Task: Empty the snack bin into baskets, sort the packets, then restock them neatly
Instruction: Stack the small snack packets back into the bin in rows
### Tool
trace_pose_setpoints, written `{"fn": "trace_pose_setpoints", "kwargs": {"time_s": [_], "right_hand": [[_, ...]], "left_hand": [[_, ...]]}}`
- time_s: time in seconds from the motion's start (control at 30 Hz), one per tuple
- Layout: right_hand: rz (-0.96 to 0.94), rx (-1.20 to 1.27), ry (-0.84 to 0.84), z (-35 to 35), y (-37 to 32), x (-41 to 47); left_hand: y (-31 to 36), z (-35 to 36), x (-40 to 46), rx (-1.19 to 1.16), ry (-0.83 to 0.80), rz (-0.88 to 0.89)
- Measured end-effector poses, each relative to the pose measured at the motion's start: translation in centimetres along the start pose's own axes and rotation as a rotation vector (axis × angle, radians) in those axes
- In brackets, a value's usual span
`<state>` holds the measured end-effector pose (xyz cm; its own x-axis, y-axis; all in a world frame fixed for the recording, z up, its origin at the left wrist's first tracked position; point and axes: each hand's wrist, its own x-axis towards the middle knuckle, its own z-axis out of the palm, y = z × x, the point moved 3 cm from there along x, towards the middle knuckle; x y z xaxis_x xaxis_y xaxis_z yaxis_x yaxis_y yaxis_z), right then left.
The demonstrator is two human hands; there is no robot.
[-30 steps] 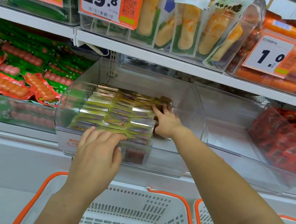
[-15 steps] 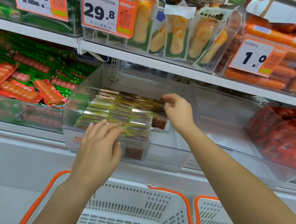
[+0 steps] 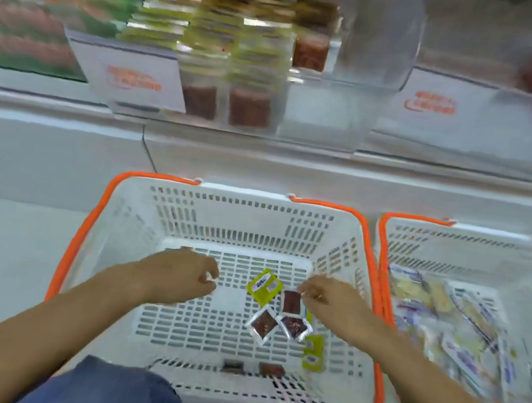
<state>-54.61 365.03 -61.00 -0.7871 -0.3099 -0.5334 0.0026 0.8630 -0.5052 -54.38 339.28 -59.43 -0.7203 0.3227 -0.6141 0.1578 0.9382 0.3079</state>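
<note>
Left hand (image 3: pixel 180 278): low inside the near basket (image 3: pixel 140 218), fingers loosely curled, nothing visibly held.
Right hand (image 3: pixel 334 300): also low in that basket, fingertips touching or pinching a dark packet (image 3: pixel 292 302); too blurred to tell which.
Packets in basket: a yellow-green packet (image 3: pixel 263 285) and a few clear-edged dark ones lying loose on the slotted floor, between the two hands.
Snack bin (image 3: pixel 348 77): clear, on the shelf above and behind the baskets, with stacked packets (image 3: pixel 212 32) standing in rows inside (so emptying looks far from done).
Second basket (image 3: pixel 455 246): just right of the first, rims nearly touching, holding larger pale packs (image 3: pixel 444 326).
Risk, slots: thin packets likely to catch edge-on in the floor openings, or slip through, if swept rather than lifted.
Risk, mixing: a careless toss rightward could land a small packet among the pale packs.
Risk, bin: remaining stacks could topple if pulled from the front row.
Surface: pale floor or low platform under both baskets.
Room: shop shelving, red and green goods blurred at upper left.
</note>
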Motion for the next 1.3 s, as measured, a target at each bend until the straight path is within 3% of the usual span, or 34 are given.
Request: {"fn": "trace_pose_setpoints", "kwargs": {"time_s": [0.1, 0.17, 0.37, 0.47, 0.7, 0.8, 1.03, 1.2, 1.3], "right_hand": [[0.149, -0.159, -0.200, 5.0, 4.1, 2.7], [0.198, -0.272, -0.258, 7.4, 5.8, 4.4], [0.236, -0.432, -0.266, 12.0, 8.0, 9.4], [0.210, -0.491, -0.232, 13.8, 8.4, 10.8], [0.112, -0.131, -0.018, 15.4, 7.0, 11.7], [0.071, -0.085, 0.044, 16.2, 6.3, 11.9], [0.124, 0.025, 0.067, 16.3, 7.3, 12.5], [0.046, -0.216, 0.020, 16.0, 7.1, 12.7], [0.062, -0.288, 0.005, 15.5, 6.7, 13.1]], "left_hand": [[-1.8, 5.3, 4.3, 0.065, -0.178, -0.014], [-1.7, 8.1, 7.3, 0.042, -0.207, 0.012], [1.6, 13.5, 15.9, 0.109, -0.060, 0.176], [2.1, 16.8, 18.0, 0.248, -0.002, 0.205], [-0.7, 17.8, 17.9, 0.248, 0.177, 0.166], [-1.9, 16.7, 17.6, 0.220, 0.283, 0.144], [-1.6, 16.2, 16.9, 0.172, 0.105, 0.037], [-2.8, 15.5, 16.3, -0.331, 0.241, -0.125], [-4.1, 14.9, 16.4, -0.794, 0.181, -0.301]]}}
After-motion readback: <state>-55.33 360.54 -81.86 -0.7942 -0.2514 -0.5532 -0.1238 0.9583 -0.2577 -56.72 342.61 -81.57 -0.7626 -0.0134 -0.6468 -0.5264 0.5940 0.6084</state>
